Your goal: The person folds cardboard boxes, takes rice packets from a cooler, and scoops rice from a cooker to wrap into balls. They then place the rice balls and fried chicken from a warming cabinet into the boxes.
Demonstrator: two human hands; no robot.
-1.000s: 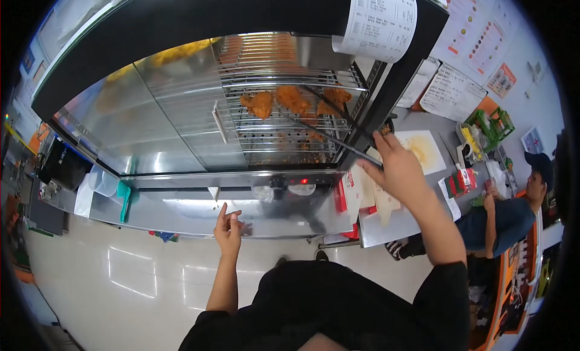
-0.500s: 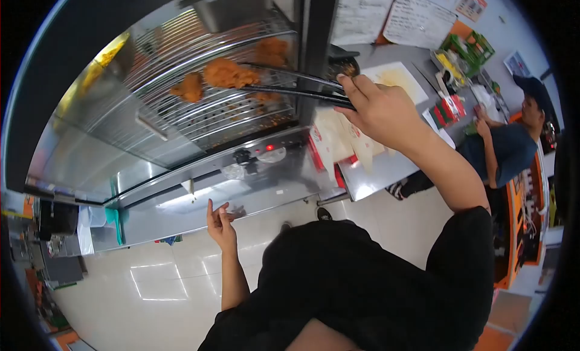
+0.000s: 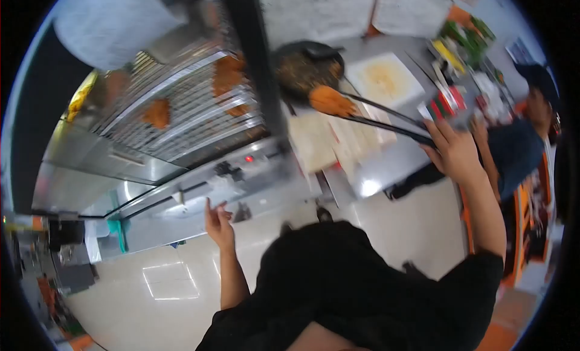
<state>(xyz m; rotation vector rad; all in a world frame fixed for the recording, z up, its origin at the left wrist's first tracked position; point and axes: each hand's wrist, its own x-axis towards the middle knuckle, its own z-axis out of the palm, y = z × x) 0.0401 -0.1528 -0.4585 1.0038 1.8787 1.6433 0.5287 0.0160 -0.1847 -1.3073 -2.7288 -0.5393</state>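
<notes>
My right hand [image 3: 454,146] is closed around the end of a pair of black tongs [image 3: 386,122]. Their tips pinch a piece of fried chicken [image 3: 331,102], which hangs over the counter near a dark round pan [image 3: 302,67] with brown crumbs in it. Free of any object, my left hand [image 3: 219,223] hovers low in front of the display warmer, fingers spread. More fried chicken [image 3: 228,76] lies on the wire rack [image 3: 190,103] inside the warmer, with a separate piece [image 3: 157,113] farther left. Motion blurs the picture somewhat.
A white cutting board [image 3: 406,85] with an orange stain lies behind the tongs. Paper bags [image 3: 311,142] rest along the counter's near edge. The warmer's dark upright frame [image 3: 254,55] stands between rack and counter. At right, a co-worker [image 3: 519,145] in a dark cap stands by the counter.
The tongs have carried the fried chicken piece out of the warmer and rightward over the counter. My view has turned right. My left hand keeps about the same pose.
</notes>
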